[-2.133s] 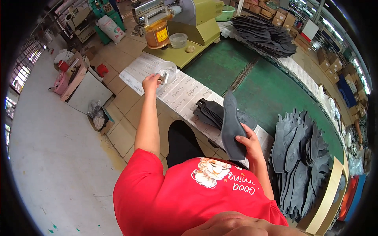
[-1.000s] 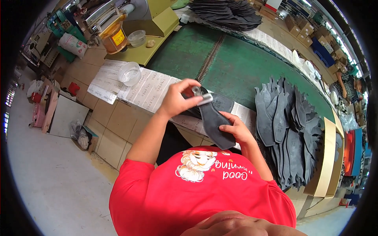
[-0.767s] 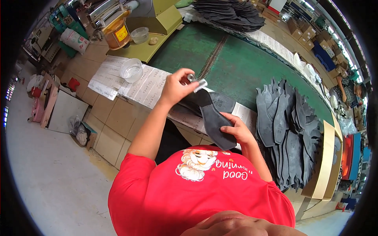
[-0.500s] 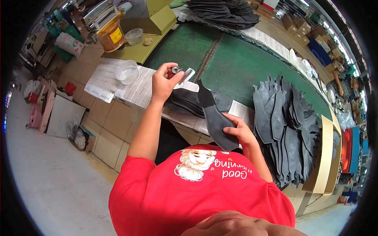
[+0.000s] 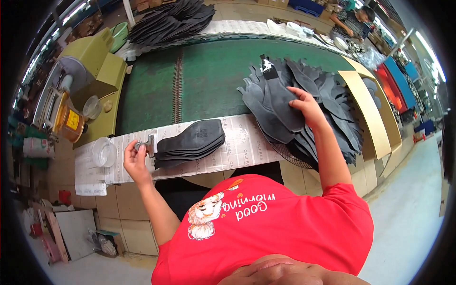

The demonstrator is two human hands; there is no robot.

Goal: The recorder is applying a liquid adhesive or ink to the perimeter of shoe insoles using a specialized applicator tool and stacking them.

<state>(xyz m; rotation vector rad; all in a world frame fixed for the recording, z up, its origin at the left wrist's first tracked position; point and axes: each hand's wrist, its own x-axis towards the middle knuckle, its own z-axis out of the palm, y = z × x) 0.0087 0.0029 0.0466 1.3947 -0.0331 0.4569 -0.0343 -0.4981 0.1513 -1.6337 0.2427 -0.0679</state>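
My left hand (image 5: 136,161) is closed round a small tool (image 5: 151,144) with a short grey handle and a wide, pale metallic head; its exact kind is unclear. The tool's head sits beside the left end of a stack of black insoles (image 5: 192,137) on the paper-covered table edge. To the right, my right hand (image 5: 306,108) grips the edge of a black insole (image 5: 280,97), thumb on top. A shiny whitish wet patch covers its narrow far end. This insole lies over a fanned pile of similar insoles (image 5: 327,95), partly on a round wire rack (image 5: 289,154).
Behind the stack lies a green conveyor belt (image 5: 213,80) with a laced seam. A clear plastic tub (image 5: 103,152) and a yellow-green machine (image 5: 90,61) are at left. More insoles (image 5: 173,21) lie at the back. Right stands a cardboard box (image 5: 365,114); a person (image 5: 354,23) sits beyond.
My right hand has carried the insole away from the stack to the right-hand pile. My left hand has lowered the tool to beside the stack. The view has turned rightward.
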